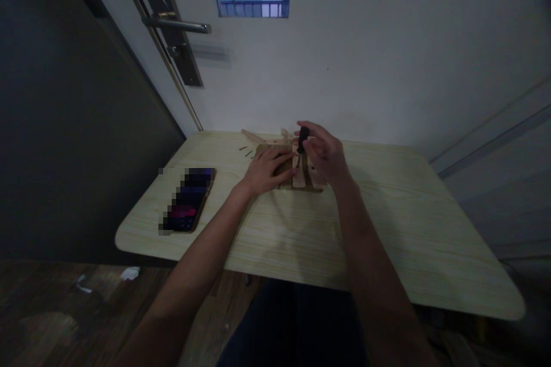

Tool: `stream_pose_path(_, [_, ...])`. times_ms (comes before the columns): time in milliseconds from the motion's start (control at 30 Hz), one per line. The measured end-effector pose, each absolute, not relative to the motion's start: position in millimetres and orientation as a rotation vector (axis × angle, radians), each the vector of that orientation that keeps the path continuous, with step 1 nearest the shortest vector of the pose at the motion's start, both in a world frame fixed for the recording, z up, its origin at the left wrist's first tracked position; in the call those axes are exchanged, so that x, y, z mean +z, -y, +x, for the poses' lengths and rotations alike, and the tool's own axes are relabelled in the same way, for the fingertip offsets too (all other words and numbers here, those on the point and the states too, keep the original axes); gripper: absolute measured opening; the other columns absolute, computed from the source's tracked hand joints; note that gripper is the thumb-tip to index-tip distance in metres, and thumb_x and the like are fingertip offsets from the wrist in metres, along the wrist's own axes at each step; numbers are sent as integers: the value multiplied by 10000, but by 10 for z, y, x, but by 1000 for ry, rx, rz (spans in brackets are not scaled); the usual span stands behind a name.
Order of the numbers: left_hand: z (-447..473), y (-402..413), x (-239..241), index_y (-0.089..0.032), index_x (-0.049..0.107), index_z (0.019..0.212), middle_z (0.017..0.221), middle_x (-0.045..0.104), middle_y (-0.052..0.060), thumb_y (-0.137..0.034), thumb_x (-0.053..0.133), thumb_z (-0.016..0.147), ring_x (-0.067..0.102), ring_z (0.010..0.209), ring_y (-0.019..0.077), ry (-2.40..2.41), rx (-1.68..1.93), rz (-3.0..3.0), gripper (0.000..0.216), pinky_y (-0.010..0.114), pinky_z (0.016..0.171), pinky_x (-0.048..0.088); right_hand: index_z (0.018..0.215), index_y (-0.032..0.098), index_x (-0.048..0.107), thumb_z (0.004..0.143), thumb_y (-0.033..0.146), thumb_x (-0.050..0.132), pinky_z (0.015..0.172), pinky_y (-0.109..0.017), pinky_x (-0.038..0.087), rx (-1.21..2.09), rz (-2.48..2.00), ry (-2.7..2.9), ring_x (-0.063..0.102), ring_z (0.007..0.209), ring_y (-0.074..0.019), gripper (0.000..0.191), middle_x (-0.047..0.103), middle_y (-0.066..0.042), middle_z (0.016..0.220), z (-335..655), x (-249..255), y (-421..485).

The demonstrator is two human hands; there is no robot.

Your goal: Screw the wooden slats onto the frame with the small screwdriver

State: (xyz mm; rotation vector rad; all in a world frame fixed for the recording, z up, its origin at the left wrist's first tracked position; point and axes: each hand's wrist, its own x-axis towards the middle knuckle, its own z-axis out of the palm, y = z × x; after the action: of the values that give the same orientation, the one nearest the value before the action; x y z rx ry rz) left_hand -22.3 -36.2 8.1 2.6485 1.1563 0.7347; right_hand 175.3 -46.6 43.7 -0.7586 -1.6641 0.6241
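A screwdriver (303, 140) with a black handle is gripped by the fingers of my right hand (328, 155). Its shaft points down at a pale wooden strip (298, 179) lying across a darker wooden board (282, 182). Fingers spread, my left hand (264, 171) lies flat on the board, with its fingertips against the strip. Another pale strip (317, 176) sits on the board beneath my right hand, partly covered by it. Whether the screwdriver tip meets a screw is too small to tell. Several loose screws (248, 153) lie left of the board.
Loose pale wood pieces (253, 136) lie behind the board. A phone (189, 200), partly pixelated, rests on the left of the light wooden table (387, 229). Behind the table stands a white door (365, 57) with a metal handle (181, 25).
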Motion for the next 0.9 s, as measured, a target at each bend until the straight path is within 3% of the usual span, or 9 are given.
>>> stream_pose_path(200, [-231,360,82,-216,598,1419,1465,582,114,-570,484,998,541,1343,317,-1146,718,2654,562,518,1139,421,1106,289,646,792,486,778,504,-244,551,433,-922,1593,640,631,-139,393,662,13,831,1755,422,414])
stream_pose_path(400, [-228,364,84,-232,590,1425,1478,569,107,-576,485,996,536,1345,322,-1154,716,2641,560,538,1126,427,1081,273,693,828,414,745,667,-305,602,287,-885,1682,650,790,-167,294,710,-35,1019,1776,433,417])
stream_pose_path(500, [-229,362,79,-253,594,1419,1451,590,99,-601,467,994,552,1326,313,-1166,720,2644,565,533,1127,429,1215,270,674,907,462,635,648,-292,608,400,-865,1701,677,825,-162,365,705,-72,1176,1764,451,467])
stream_pose_path(600, [-231,362,80,-258,598,1415,1435,603,92,-600,470,992,563,1318,302,-1159,740,2647,559,520,1138,425,1281,258,636,950,496,561,730,-306,627,538,-803,1708,718,931,-175,414,695,-93,1265,1750,457,493])
stream_pose_path(700, [-232,364,88,-237,596,1416,1448,595,102,-591,477,991,560,1327,307,-1157,732,2645,566,521,1140,424,1251,264,626,929,495,601,739,-299,624,578,-807,1690,731,875,-168,396,731,-64,1115,1749,449,473])
stream_pose_path(800, [-233,367,97,-225,591,1423,1468,581,111,-585,475,994,552,1338,314,-1162,715,2643,572,526,1135,425,1173,278,628,852,431,709,569,-239,569,477,-890,1640,677,689,-141,364,685,-1,871,1752,446,443])
stream_pose_path(900, [-232,365,97,-217,594,1420,1468,579,116,-575,477,994,548,1345,313,-1154,715,2643,569,523,1139,422,1100,281,643,792,326,755,481,-215,503,356,-945,1585,577,577,-111,330,618,26,790,1745,459,441])
